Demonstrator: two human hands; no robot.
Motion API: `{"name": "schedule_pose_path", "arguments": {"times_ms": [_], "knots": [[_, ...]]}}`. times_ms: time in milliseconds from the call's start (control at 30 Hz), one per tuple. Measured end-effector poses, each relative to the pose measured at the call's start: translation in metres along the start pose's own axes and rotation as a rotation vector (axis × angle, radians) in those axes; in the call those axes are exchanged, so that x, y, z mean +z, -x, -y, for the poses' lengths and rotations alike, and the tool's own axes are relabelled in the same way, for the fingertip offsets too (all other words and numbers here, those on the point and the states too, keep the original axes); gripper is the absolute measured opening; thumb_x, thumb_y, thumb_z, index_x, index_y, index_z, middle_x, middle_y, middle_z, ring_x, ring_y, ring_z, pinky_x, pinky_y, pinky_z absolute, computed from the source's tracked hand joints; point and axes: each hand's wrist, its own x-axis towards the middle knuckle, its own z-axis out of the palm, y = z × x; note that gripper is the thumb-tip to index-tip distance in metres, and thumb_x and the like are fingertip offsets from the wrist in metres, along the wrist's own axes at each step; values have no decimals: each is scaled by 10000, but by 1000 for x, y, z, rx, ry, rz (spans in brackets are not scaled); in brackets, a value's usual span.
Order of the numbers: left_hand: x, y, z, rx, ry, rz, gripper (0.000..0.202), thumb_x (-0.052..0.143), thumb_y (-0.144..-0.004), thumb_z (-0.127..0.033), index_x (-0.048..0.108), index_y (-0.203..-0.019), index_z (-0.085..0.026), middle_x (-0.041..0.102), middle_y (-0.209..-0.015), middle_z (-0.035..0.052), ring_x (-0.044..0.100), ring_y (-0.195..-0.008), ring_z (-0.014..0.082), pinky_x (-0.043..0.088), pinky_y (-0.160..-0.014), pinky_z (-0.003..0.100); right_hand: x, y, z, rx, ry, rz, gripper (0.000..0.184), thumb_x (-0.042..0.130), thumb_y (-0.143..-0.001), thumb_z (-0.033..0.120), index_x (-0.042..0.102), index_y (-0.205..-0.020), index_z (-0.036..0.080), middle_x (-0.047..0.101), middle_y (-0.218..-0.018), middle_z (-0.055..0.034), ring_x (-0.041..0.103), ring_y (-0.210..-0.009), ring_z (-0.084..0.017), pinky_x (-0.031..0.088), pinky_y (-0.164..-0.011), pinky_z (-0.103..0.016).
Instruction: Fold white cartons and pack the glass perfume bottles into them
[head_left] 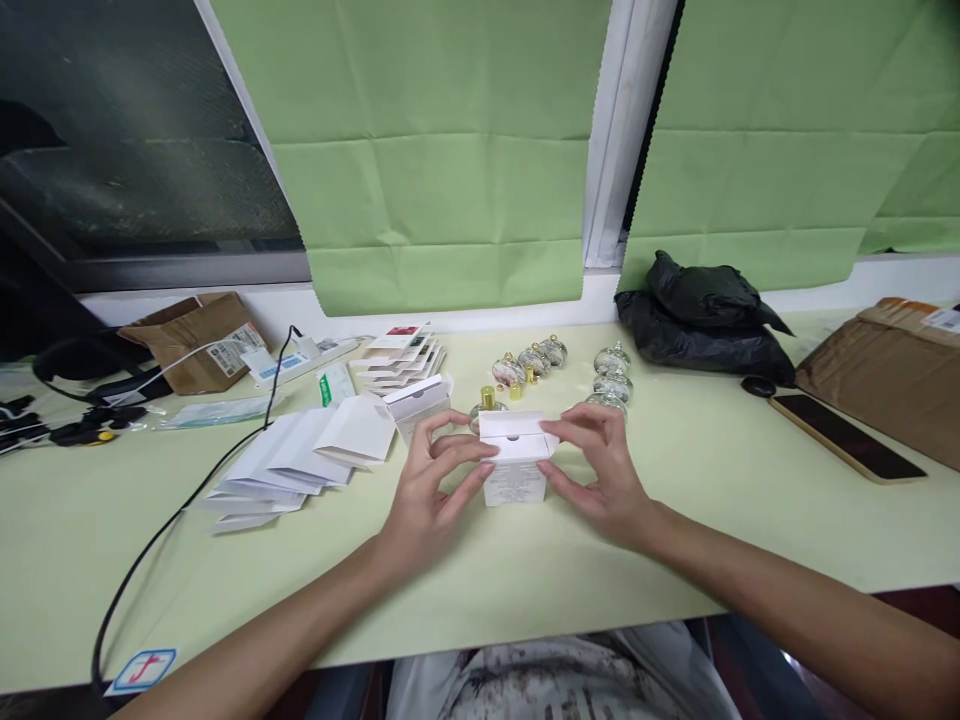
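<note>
A small white carton stands upright on the pale green table, its top flaps partly folded. My left hand grips its left side, thumb and fingers pinching the top flap. My right hand holds the right side, fingers on the other flap. Just behind the carton stands a glass bottle with a gold cap. Another white box lies to the left behind my left hand.
Flat white carton blanks fan out at left, printed cards behind them. Several round glass bottles and more stand at the back. A black bag, phone, brown parcels, black cable lie around.
</note>
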Motion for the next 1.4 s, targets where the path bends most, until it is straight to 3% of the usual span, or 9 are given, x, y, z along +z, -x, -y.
{"name": "schedule_pose_path", "arguments": {"times_ms": [133, 267, 400, 567, 733, 833, 933, 1233, 1400], "knots": [[0, -2, 0, -4, 63, 9, 262, 666, -997, -117, 749, -1196, -265, 690, -1294, 105, 607, -1362, 267, 584, -1055, 443, 10, 6, 1, 134, -239, -105, 528, 738, -944, 187, 489, -1394, 306, 589, -1234, -90, 642, -1130, -252, 638, -946, -472], [1, -2, 2, 28, 70, -2, 274, 677, -990, -111, 746, -1213, -252, 709, -1286, 106, 672, -1251, 239, 585, -1030, 418, 7, 7, 1, 120, -161, -6, 349, 717, -971, 193, 584, -1282, 277, 677, -1180, -87, 662, -1126, -261, 589, -986, -491], [2, -3, 1, 40, 80, -14, 277, 676, -987, -104, 741, -1216, -247, 705, -1326, 115, 677, -1255, 245, 579, -1048, 439, 2, 2, 3, 165, -269, -39, 446, 711, -989, 220, 528, -1391, 285, 716, -1128, -75, 694, -1111, -259, 573, -1002, -488], [2, -2, 1, 91, 106, -32, 254, 683, -970, -61, 722, -1159, -227, 738, -1256, 108, 708, -1204, 235, 596, -1018, 431, -1, -10, 8, 93, -176, 11, 161, 637, -1035, 192, 716, -1157, 262, 728, -1028, -68, 691, -974, -234, 585, -854, -415], [4, 2, 5, 15, 214, -43, 247, 693, -970, -82, 627, -1163, -223, 731, -1251, 120, 712, -1207, 238, 631, -964, 423, -3, -11, 10, 33, -85, 11, 263, 623, -1033, 161, 733, -1230, 296, 655, -1070, -82, 656, -1013, -236, 591, -844, -413], [3, 0, 7, 101, 147, -21, 343, 695, -961, -63, 635, -1245, -245, 722, -1268, 115, 691, -1239, 239, 607, -1016, 444, -4, -11, 9, -25, -61, 61, 321, 597, -1036, 126, 728, -1266, 308, 638, -1109, -85, 643, -1045, -231, 585, -864, -410], [0, -3, 7, 162, 54, 26, 365, 650, -978, -43, 684, -1264, -266, 700, -1293, 112, 680, -1238, 232, 597, -1015, 421, -5, -11, 8, -41, -52, 88, 312, 607, -1031, 126, 725, -1256, 305, 644, -1108, -83, 637, -1054, -236, 582, -872, -416], [-2, -4, -1, 95, 81, 25, 273, 690, -965, -74, 715, -1178, -243, 709, -1249, 111, 685, -1200, 239, 585, -1006, 422, -8, -10, 6, -47, -121, 206, 271, 655, -1009, 158, 687, -1251, 275, 602, -1258, -116, 613, -1220, -265, 569, -1007, -469], [-4, -3, -2, 88, 104, 10, 291, 732, -942, -82, 710, -1187, -237, 742, -1163, 101, 715, -1124, 235, 610, -944, 409, -9, -10, 5, -24, -149, 250, 269, 603, -1025, 136, 639, -1252, 275, 614, -1266, -119, 637, -1187, -257, 584, -995, -467]]}}
